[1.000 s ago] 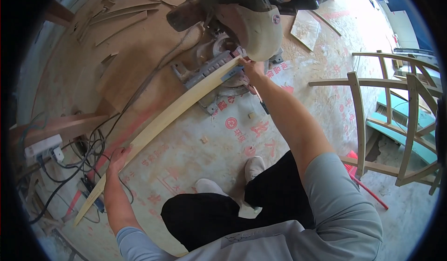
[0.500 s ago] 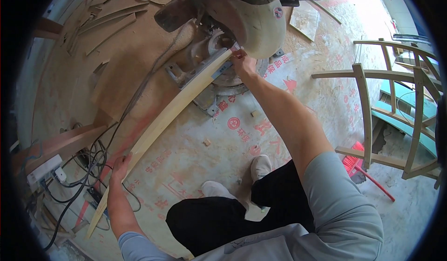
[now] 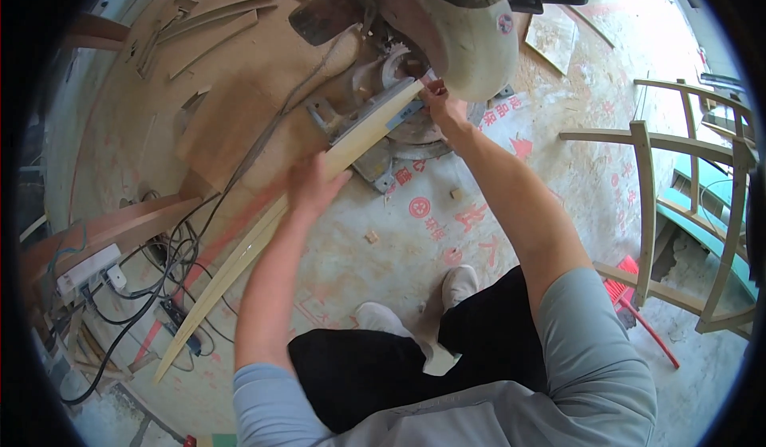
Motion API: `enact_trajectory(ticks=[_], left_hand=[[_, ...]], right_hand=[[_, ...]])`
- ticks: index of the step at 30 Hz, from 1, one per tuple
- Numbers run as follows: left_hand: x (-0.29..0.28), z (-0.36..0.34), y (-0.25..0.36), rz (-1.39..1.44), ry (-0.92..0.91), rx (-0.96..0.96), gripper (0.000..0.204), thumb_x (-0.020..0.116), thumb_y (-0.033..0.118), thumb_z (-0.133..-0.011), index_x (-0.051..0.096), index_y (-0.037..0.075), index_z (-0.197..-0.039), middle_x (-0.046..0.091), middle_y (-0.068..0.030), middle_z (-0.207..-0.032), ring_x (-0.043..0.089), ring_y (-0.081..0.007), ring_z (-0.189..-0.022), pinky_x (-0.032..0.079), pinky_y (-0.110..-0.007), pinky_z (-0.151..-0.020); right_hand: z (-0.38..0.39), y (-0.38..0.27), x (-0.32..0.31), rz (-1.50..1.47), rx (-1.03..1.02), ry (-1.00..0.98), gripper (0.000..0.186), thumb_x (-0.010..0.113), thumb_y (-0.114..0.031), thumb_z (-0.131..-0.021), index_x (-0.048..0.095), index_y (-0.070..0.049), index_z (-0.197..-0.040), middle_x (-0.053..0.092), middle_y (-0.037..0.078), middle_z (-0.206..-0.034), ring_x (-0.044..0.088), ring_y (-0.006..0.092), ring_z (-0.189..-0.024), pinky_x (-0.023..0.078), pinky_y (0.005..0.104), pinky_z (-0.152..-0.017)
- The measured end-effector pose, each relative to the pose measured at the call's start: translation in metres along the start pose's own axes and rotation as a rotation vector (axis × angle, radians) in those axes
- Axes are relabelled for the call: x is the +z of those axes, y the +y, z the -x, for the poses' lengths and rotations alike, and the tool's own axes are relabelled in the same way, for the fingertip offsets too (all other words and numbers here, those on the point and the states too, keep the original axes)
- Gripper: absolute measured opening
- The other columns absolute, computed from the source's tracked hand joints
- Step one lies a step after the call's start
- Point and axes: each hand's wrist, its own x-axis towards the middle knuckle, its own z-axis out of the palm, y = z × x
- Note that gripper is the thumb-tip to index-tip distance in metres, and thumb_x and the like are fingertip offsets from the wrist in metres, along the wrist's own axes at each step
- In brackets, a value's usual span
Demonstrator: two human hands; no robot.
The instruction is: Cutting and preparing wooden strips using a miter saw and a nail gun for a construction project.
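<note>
A long, pale wooden strip (image 3: pixel 231 265) runs slantwise from the lower left up to a miter saw (image 3: pixel 471 40). The strip's far end rests against the saw's metal fence (image 3: pixel 373 110), by the blade guard. Partway along the strip, my left hand (image 3: pixel 311 185) is closed across it, slightly blurred, thumb on the near side. My right hand (image 3: pixel 447 110) pinches the far end, close beside the guard; its fingertips are partly hidden. The round saw base (image 3: pixel 423 145) shows below the strip.
Cables (image 3: pixel 171 267) and a white power strip (image 3: pixel 89 267) lie at the left. Thin offcuts (image 3: pixel 215 20) and sawdust cover the far left floor. On the right are a curved wooden frame (image 3: pixel 645 200) and a red broom (image 3: pixel 626 283). A small wood block (image 3: pixel 372 237) lies near my feet.
My left hand has slid up along the strip toward the saw, from its lower part to nearer the fence. My right hand stays at the far end. The whole view has shifted slightly.
</note>
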Motion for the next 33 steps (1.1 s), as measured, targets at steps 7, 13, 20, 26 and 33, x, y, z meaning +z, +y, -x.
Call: enact_trajectory(ticks=[7, 13, 20, 26, 33], left_hand=[[0.018, -0.02, 0.012, -0.09, 0.025, -0.079, 0.053, 0.067, 0.048, -0.09, 0.05, 0.009, -0.121, 0.064, -0.0213, -0.109, 0.063, -0.0443, -0.095, 0.051, -0.055, -0.077], [0.031, -0.02, 0.005, -0.103, 0.06, -0.024, 0.055, 0.067, 0.05, -0.089, 0.049, 0.008, -0.119, 0.063, -0.0209, -0.106, 0.063, -0.0438, -0.093, 0.052, -0.054, -0.078], [0.031, -0.025, 0.01, -0.111, 0.07, -0.027, 0.057, 0.069, 0.048, -0.088, 0.048, 0.004, -0.118, 0.064, -0.0213, -0.104, 0.065, -0.0413, -0.092, 0.054, -0.052, -0.08], [0.029, -0.024, 0.008, -0.069, 0.071, -0.015, 0.059, 0.069, 0.05, -0.088, 0.051, 0.003, -0.119, 0.066, -0.0219, -0.102, 0.067, -0.0418, -0.09, 0.055, -0.053, -0.076], [0.023, -0.027, 0.012, -0.075, -0.003, -0.038, 0.062, 0.068, 0.049, -0.088, 0.051, 0.002, -0.125, 0.066, -0.0196, -0.107, 0.067, -0.039, -0.097, 0.055, -0.05, -0.081]], right_hand=[[-0.02, -0.036, -0.116, 0.296, -0.017, -0.089, 0.028, 0.068, -0.002, -0.085, 0.066, -0.002, -0.114, 0.069, 0.008, -0.079, 0.067, 0.0163, -0.063, 0.054, 0.0311, -0.055], [-0.058, -0.302, -0.164, 0.399, -0.393, -0.281, 0.048, 0.061, -0.032, -0.093, 0.054, -0.007, -0.133, 0.067, 0.014, -0.112, 0.064, 0.0222, -0.104, 0.058, 0.0351, -0.076], [-0.033, -0.418, -0.052, 1.381, -0.662, -0.377, 0.036, 0.061, -0.034, -0.098, 0.061, -0.003, -0.115, 0.07, 0.014, -0.098, 0.069, 0.025, -0.085, 0.059, 0.038, -0.067], [0.002, -0.368, -0.114, 1.022, -0.45, -0.279, 0.03, 0.064, -0.028, -0.098, 0.06, 0.001, -0.102, 0.068, 0.014, -0.086, 0.068, 0.0232, -0.069, 0.057, 0.0363, -0.06], [0.017, -0.261, -0.16, 0.758, -0.602, -0.216, 0.03, 0.072, -0.014, -0.093, 0.059, -0.006, -0.119, 0.066, 0.005, -0.077, 0.061, 0.009, -0.061, 0.05, 0.0255, -0.054]])
